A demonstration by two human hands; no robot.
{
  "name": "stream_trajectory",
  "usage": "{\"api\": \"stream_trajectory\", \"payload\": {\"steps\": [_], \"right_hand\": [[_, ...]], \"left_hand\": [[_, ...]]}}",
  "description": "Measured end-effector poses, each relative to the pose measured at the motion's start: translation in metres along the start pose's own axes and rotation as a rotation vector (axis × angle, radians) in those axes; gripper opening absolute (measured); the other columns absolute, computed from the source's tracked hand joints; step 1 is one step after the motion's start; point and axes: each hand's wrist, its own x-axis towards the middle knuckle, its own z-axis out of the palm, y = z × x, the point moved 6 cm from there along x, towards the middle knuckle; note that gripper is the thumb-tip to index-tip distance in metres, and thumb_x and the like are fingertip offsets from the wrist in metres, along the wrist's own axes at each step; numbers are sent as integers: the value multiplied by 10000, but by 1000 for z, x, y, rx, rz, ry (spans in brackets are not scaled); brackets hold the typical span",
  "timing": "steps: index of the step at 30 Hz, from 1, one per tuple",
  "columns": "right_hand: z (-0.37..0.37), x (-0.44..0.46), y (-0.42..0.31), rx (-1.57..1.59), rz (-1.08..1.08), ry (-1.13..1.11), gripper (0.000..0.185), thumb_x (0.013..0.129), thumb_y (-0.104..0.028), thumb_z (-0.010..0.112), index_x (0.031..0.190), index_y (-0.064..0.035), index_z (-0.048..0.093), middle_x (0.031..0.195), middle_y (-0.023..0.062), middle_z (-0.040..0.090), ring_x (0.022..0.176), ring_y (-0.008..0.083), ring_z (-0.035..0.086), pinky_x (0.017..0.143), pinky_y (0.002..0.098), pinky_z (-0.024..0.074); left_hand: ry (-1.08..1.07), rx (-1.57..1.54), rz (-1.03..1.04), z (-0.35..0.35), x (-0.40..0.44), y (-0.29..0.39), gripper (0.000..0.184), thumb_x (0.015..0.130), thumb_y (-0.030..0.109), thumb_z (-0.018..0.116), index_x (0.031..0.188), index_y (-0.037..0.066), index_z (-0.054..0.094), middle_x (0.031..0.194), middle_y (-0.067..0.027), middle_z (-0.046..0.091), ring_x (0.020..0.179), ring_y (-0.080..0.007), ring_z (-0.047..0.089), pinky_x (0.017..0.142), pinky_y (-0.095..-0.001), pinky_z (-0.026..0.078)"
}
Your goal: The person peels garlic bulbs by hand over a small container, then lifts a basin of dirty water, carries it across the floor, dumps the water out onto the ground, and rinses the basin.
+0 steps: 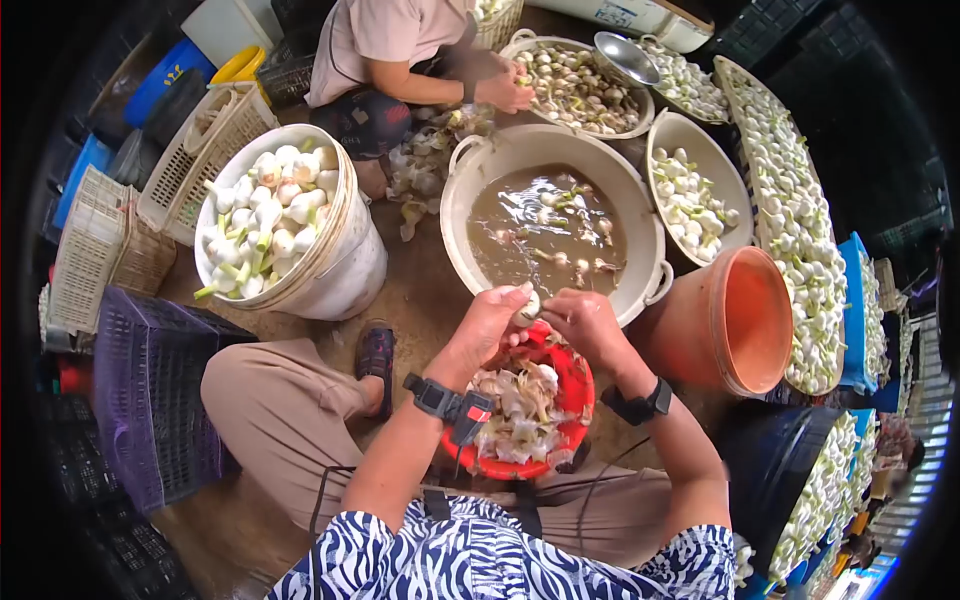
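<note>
A white garlic bulb is held in the fingers of my left hand, above the far rim of a red basin. My right hand is just right of the bulb, its fingers pressed together; what they pinch, if anything, is too small to make out. Loose peelings fill the red basin between my legs. Beyond my hands stands a big round tub of murky water with several garlic bulbs floating in it.
A white bucket of garlic stands at the left, near a purple crate. An orange bucket is right of my hands. Across the tub a co-worker reaches into a basin of garlic. Garlic-filled trays line the right.
</note>
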Motion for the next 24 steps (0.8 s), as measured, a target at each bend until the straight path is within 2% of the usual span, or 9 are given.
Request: {"api": "stream_trajectory", "payload": {"steps": [3, 8, 10, 13, 15, 17, 20, 22, 24], "right_hand": [[1, -23, -38, -333, -118, -86, 114, 705, -125, 607, 637, -38, 576, 630, 97, 570, 615, 282, 598, 577, 379, 482], [-1, -58, -59, -279, -39, 41, 129, 716, -116, 571, 611, -44, 554, 629, 104, 583, 602, 297, 596, 569, 392, 478], [-13, -67, -55, -90, 124, 173, 133, 725, -84, 547, 622, 0, 543, 636, 137, 599, 608, 326, 597, 556, 401, 472], [-15, -80, -33, 294, 335, 222, 173, 805, -97, 533, 726, 43, 596, 616, 101, 606, 571, 221, 602, 548, 336, 474], [-10, -87, -34, 694, 447, 173, 194, 852, -115, 540, 831, 49, 641, 629, 40, 595, 582, 92, 565, 552, 264, 464], [-14, -92, -45, 655, 424, 161, 178, 848, -102, 545, 834, 49, 638, 647, 47, 602, 582, 92, 568, 547, 258, 462], [-7, -98, -37, 638, 431, 109, 153, 858, -97, 566, 837, 38, 633, 708, 44, 617, 577, 90, 566, 535, 238, 459], [11, -104, -28, 1162, 624, 87, 148, 871, -110, 573, 847, 25, 628, 722, 27, 613, 577, 79, 556, 519, 222, 452], [18, -109, -27, 1279, 641, 103, 132, 873, -108, 577, 867, 16, 623, 736, 13, 608, 586, 66, 552, 521, 209, 448]], "left_hand": [[41, 93, 3, 14, -26, -4, 272, 908, 291, 542, 837, 33, 594, 667, -29, 595, 453, -58, 492, 359, -167, 351], [42, 257, 95, 35, -64, -3, 243, 905, 254, 540, 890, 34, 642, 650, 22, 582, 454, -29, 460, 390, -177, 354], [-41, 313, 97, 41, -74, -3, 252, 891, 232, 552, 1034, 36, 617, 742, 30, 595, 557, -20, 507, 454, -170, 390], [-172, 272, 212, 58, -94, 6, 354, 861, 186, 569, 1164, 10, 521, 963, -18, 596, 812, -58, 565, 685, -203, 472], [-158, 250, 223, 64, -99, 8, 355, 851, 158, 570, 1166, 4, 513, 983, -30, 590, 844, -76, 563, 725, -225, 474], [-142, 221, 223, 70, -104, 7, 358, 841, 129, 571, 1168, -1, 505, 1002, -41, 584, 876, -95, 561, 765, -247, 476], [-96, 550, 338, 76, -108, 8, 391, 808, 65, 563, 1183, -6, 482, 1063, -61, 560, 945, -122, 544, 818, -268, 465], [-137, 748, 493, 75, -110, 6, 409, 772, 7, 568, 1171, -12, 481, 1084, -67, 543, 978, -108, 516, 857, -259, 434], [-174, 525, 487, 77, -107, -3, 368, 811, 70, 548, 1160, -24, 479, 1103, -75, 533, 992, -111, 505, 884, -275, 416]]}}
